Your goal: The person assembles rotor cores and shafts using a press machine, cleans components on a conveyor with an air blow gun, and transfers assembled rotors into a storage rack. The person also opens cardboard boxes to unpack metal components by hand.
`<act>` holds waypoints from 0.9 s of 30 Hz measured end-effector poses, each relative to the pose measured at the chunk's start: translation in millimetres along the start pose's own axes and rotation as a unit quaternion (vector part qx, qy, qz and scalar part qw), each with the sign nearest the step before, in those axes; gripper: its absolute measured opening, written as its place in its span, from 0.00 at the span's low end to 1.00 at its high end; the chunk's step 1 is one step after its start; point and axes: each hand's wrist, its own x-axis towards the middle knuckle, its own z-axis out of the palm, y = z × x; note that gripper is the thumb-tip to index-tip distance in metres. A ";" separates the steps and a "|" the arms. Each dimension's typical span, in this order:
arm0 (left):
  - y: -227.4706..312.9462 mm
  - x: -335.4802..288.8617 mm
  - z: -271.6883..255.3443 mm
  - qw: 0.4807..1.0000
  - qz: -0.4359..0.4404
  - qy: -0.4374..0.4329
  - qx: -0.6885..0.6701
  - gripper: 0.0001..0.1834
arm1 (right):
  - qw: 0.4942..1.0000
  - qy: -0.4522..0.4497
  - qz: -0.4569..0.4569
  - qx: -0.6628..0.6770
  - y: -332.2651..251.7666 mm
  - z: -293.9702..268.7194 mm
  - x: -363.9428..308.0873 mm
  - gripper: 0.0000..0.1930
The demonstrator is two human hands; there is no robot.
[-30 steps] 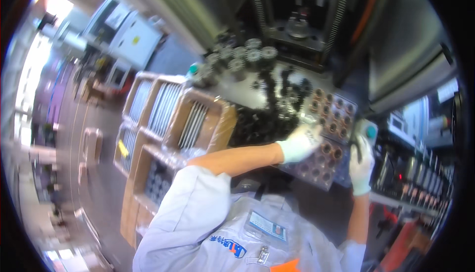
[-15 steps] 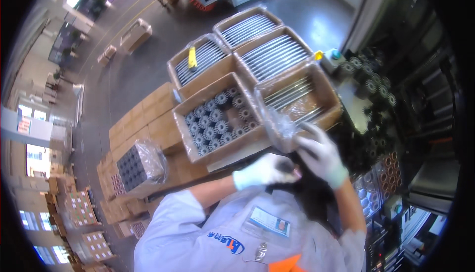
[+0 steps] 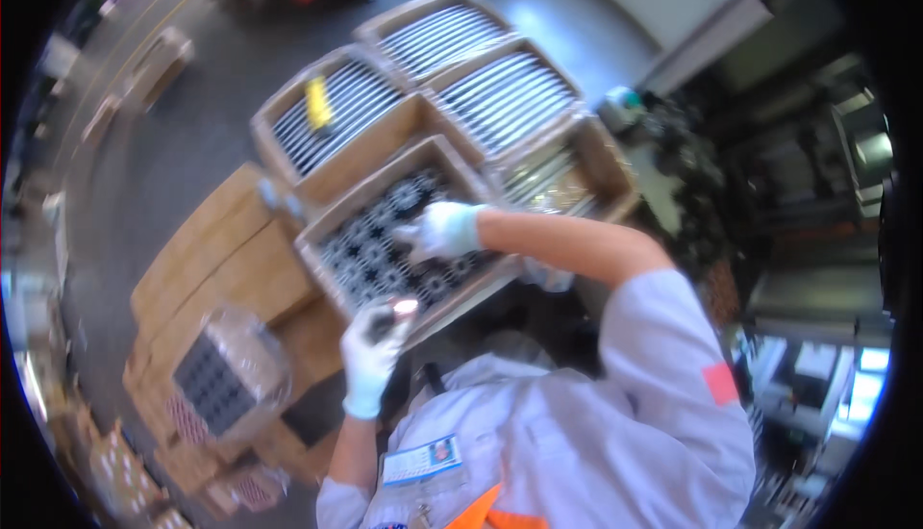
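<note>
Both my hands wear white gloves. My left hand (image 3: 370, 351) is closed on a small dark part with a bright, shiny end (image 3: 405, 309), beside the near corner of a cardboard box (image 3: 332, 284). Toothed round metal parts (image 3: 361, 264) fill much of that box in rows. Across it reaches my right hand (image 3: 444, 231), over the toothed parts with its fingers pointing down and left. Motion blur hides whether those fingers grip one.
Behind stand lined boxes of metal rods (image 3: 505, 96), one with a yellow tool (image 3: 318, 104) on top. A partly filled rod box (image 3: 615, 168) is at right. Closed cartons (image 3: 207, 250) and a plastic-wrapped stack of dark parts (image 3: 216, 390) lie left. Dark machinery (image 3: 798, 163) borders the right.
My right hand has left the partly filled rod box and moved left over the toothed parts. My left hand, still holding the dark part, has shifted left and turned upward. The view has swung.
</note>
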 end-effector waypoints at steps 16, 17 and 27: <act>-5.5 49.0 9.0 0.997 0.040 0.025 0.058 0.08 | 0.827 0.425 0.332 0.157 -81.5 -79.8 -152.0 0.16; -5.1 52.0 10.0 0.994 0.059 0.014 0.085 0.08 | 0.808 0.461 0.349 0.111 -80.5 -75.7 -177.0 0.16; -13.4 59.1 13.5 0.989 0.052 -0.013 0.139 0.09 | 0.683 0.313 0.660 -0.006 -31.9 -37.4 -379.9 0.17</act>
